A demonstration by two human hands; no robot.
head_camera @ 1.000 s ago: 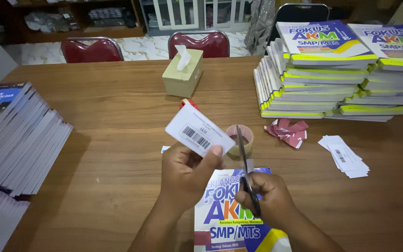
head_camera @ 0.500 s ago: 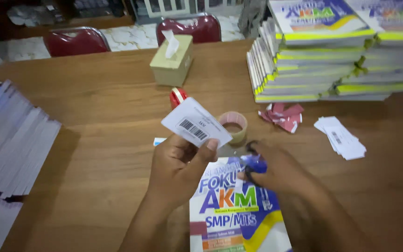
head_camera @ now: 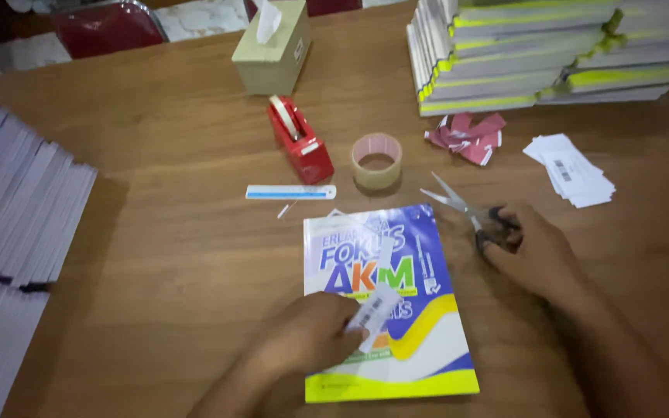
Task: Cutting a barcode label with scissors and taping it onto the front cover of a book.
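The left hand pinches a white barcode label in its grip over the blue-and-yellow workbook lying near the desk's front edge. The right hand, just beside the workbook, has its grip pressed around the handles of open-bladed scissors resting on the desk.

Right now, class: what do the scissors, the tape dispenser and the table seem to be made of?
Scissors: bright metal blades that glint, dark handles, probably plastic. Tape dispenser: glossy red, likely moulded plastic. Table: brown wood or wood veneer, with visible grain and a satin sheen.
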